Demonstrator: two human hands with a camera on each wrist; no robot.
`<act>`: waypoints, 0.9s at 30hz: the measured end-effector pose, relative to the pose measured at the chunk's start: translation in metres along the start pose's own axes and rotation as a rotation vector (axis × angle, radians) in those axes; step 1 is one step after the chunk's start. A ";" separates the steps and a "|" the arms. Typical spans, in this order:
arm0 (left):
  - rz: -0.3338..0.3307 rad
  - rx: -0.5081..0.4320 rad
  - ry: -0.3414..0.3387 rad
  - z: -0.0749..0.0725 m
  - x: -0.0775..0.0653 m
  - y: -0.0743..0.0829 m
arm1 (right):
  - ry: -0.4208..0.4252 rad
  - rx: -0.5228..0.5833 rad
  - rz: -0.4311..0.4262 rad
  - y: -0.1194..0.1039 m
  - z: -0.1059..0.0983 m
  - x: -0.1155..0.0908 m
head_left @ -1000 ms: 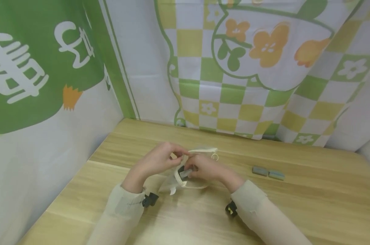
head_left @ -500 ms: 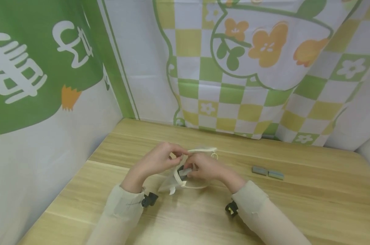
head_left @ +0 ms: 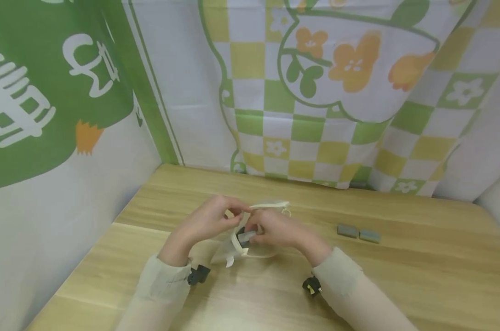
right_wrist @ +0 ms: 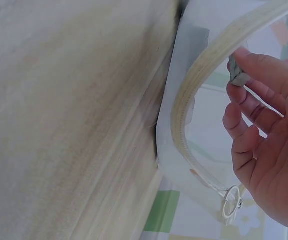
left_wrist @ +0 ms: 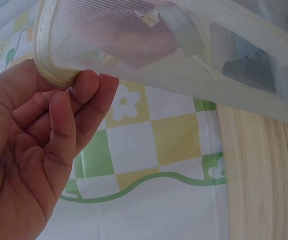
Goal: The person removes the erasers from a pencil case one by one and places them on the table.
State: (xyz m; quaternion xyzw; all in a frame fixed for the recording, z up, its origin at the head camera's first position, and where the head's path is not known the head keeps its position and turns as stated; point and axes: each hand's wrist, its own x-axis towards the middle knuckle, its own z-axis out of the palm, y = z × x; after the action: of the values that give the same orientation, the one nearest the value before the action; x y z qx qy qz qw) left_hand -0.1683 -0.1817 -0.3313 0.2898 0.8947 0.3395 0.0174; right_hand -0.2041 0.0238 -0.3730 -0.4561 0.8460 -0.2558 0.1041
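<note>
A translucent zip pouch (head_left: pixel 223 252) with a cream zipper stands on the table, its mouth spread open. At the zipper's far-left edge, my left hand (head_left: pixel 211 221) pinches the rim, and the left wrist view shows the zipper tape (left_wrist: pixel 45 42) between thumb and fingers. Inside the mouth, my right hand (head_left: pixel 280 230) pinches a small grey block (right_wrist: pixel 237 74) between thumb and fingertips. Dark grey pieces (left_wrist: pixel 248 67) show blurred through the pouch wall. A ring pull (right_wrist: pixel 230 202) hangs from one end of the zipper.
Two small grey-green blocks, one (head_left: pixel 347 231) beside the other (head_left: pixel 370 236), lie on the wooden table (head_left: pixel 419 271) right of the pouch. A checked, flower-print curtain (head_left: pixel 312 128) hangs along the table's back edge. A green and white cloth (head_left: pixel 88 124) covers the left side.
The head view has shifted slightly, moving the scene a little to the left. Both hands keep their holds on the pouch rim and the grey block, with hardly any movement.
</note>
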 end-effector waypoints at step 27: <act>-0.010 0.001 -0.005 0.000 0.001 -0.001 | 0.029 -0.008 -0.042 -0.005 -0.004 -0.013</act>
State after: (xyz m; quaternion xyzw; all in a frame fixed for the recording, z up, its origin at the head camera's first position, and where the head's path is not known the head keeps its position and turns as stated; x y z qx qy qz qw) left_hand -0.1694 -0.1824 -0.3316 0.2864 0.8962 0.3380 0.0212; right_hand -0.1949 0.0335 -0.3680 -0.4705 0.8386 -0.2612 0.0847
